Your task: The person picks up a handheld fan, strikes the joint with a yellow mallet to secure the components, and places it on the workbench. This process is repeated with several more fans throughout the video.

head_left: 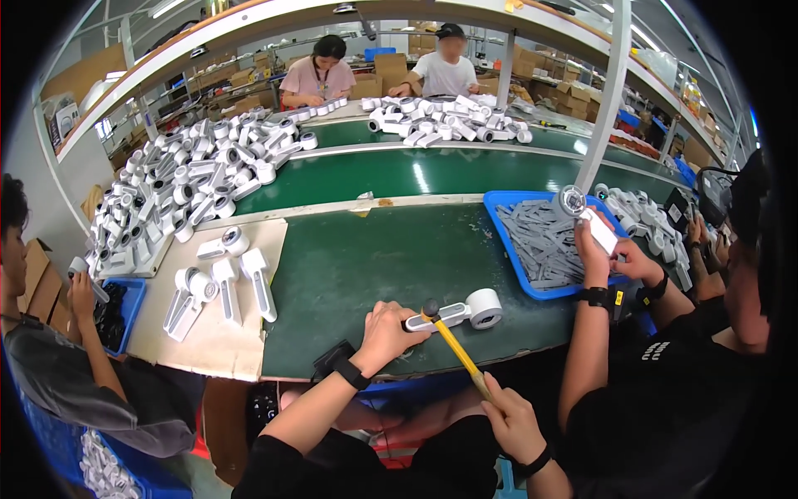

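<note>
On the green tabletop in front of me lies a white handheld fan [483, 308] with a round head and a grey-faced handle. My left hand [386, 333] grips the end of that handle, the fan's head pointing right. A hammer [458, 348] with a yellow handle is in my right hand [517, 422], its fingers wrapped round the lower part. The dark hammer head is over the fan's handle, close to my left fingertips; whether it touches the fan I cannot tell.
Several fans [229, 291] lie on a cardboard sheet [158, 343] at left, with a big fan heap [179, 179] behind. A blue tray [544, 293] of grey strips stands at right, where a co-worker's hands [594, 249] hold a fan. More people sit across the bench and at far left.
</note>
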Demonstrator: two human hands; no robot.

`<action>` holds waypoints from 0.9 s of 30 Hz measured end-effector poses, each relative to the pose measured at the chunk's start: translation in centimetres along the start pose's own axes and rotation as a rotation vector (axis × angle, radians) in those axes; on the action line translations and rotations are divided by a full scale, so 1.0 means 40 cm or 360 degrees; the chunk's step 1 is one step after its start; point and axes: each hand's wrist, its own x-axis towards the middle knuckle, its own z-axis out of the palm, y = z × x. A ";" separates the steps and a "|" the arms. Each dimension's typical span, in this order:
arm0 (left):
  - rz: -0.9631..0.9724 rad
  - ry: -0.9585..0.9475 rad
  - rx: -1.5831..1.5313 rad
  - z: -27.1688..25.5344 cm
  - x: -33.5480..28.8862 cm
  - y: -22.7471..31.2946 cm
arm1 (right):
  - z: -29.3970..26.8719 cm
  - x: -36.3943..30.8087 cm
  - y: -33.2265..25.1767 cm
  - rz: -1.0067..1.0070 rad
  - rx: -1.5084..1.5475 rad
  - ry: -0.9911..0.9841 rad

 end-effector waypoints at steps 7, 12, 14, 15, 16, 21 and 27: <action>0.0035 0.0008 -0.0002 0.003 0.004 -0.010 | -0.023 -0.011 0.026 -0.0022 -0.0132 0.0094; 0.0017 -0.0023 0.0003 0.002 -0.001 -0.007 | -0.016 -0.030 0.011 -0.0044 0.0029 0.0332; 0.0022 -0.0018 0.0002 -0.002 -0.008 0.001 | -0.018 -0.030 0.026 -0.0013 0.0002 0.0228; 0.0010 -0.0030 0.0028 -0.001 -0.010 0.000 | -0.018 -0.024 0.033 0.0013 -0.0030 0.0129; -0.0002 -0.0042 0.0055 -0.001 -0.007 -0.001 | -0.019 -0.021 0.030 0.0009 -0.0030 0.0136; 0.0025 -0.0045 0.0044 -0.007 -0.001 0.008 | -0.023 -0.027 0.033 0.0043 -0.0109 0.0266; 0.0084 -0.0061 0.0007 -0.004 0.006 -0.013 | -0.023 -0.033 0.046 0.0032 0.0005 0.0388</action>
